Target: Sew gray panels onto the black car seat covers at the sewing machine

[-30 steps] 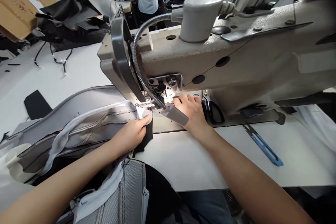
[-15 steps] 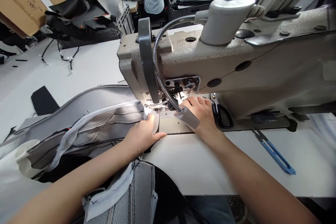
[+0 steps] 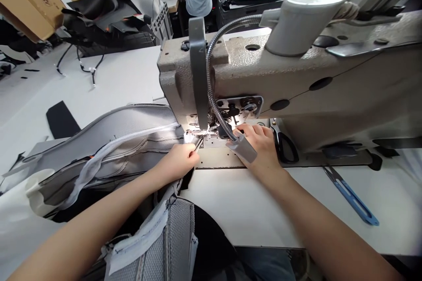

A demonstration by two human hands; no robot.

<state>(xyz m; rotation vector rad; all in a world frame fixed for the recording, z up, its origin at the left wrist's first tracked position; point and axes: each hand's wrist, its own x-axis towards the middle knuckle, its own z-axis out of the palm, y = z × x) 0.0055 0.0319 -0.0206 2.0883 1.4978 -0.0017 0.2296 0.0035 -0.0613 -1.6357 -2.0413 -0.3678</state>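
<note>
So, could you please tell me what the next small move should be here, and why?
Perhaps the left hand should ease the gray fabric flatter, moving no nearer the needle area: it seems to pinch the fabric right beside that lit spot of the sewing machine, while the right hand lies on the other side, partly behind the lamp.

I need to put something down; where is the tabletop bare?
White tabletop shows between the left hand and right forearm, and between the black scrap and black cables. Crowded: along the sewing machine, with gray fabric, right hand and scissors.
</note>
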